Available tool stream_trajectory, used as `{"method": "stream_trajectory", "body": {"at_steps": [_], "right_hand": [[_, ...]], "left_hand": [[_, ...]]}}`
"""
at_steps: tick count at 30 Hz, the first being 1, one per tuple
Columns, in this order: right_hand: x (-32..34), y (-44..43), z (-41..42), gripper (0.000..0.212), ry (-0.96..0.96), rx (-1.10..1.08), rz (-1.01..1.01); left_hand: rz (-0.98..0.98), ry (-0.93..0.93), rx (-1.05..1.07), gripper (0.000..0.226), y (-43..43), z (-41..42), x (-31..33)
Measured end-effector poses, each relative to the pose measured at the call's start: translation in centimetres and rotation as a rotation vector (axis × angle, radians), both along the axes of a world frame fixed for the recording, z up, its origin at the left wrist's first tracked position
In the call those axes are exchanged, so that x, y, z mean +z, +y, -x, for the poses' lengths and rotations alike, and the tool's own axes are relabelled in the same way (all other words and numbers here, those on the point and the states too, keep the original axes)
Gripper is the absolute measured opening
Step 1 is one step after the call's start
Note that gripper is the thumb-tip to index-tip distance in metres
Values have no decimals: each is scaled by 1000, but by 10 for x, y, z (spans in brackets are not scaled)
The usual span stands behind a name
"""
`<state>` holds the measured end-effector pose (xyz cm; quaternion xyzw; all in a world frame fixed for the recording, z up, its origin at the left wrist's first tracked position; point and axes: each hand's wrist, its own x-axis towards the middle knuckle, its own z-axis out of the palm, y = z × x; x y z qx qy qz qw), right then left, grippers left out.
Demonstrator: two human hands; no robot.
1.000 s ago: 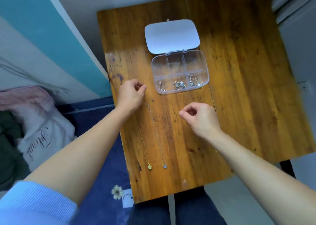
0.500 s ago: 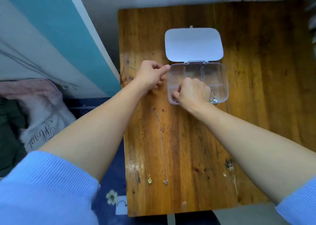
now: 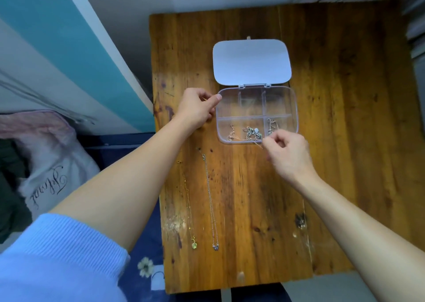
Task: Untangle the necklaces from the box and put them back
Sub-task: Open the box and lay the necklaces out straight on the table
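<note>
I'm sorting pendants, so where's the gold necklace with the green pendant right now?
In the head view, the gold necklace lies stretched on the wooden table near its left edge, just left of the silver necklace, under the left forearm.

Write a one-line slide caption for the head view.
Left hand steadies the open clear box while right hand pinches a thin chain; two necklaces lie straightened on the table.

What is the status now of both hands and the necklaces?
Left hand steadies clear box at its left edge. Right hand pinches thin chain out of front row. Two necklaces, gold and silver, lie straight on table. Nothing blocking.
</note>
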<state>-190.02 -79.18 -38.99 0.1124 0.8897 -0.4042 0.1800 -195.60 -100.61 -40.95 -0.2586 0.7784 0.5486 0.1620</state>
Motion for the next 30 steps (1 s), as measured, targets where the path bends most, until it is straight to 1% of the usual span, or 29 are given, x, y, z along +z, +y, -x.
{"method": "stream_trajectory", "body": {"at_steps": [2,5,6,8,10,12,15,18,24,25,28,30], "right_hand": [[-3,15,-14,28,-105,-60,114],[-10,31,-29,21,-293,-256,308],[-12,33,-33,20,-349,-330,387],[-15,36,-39,18,-441,-448,544],[-16,39,-44,16,-490,-526,661],[-18,41,-47,13,-499,-598,746],[-20,45,-49,11,-507,-681,819],[-23,50,-50,14,-508,-742,862],[-27,59,-53,30,-489,-792,917],[-28,61,-54,28,-483,-788,926],[-28,64,-54,12,-463,-765,928],[-27,67,-52,17,-456,-762,942]], "left_hand": [[122,61,0,22,3,-5,1],[369,272,-45,15,12,-23,9],[438,344,-116,13,18,-31,12],[588,467,-333,14,32,-48,14],[685,562,-552,17,46,-61,10],[747,571,-695,25,59,-66,4],[806,519,-771,32,72,-65,-5],[769,495,-777,29,80,-61,-9],[623,467,-725,23,76,-52,-2],[603,462,-723,22,74,-51,1],[481,407,-700,19,70,-48,13],[337,322,-649,20,65,-47,24]]}}
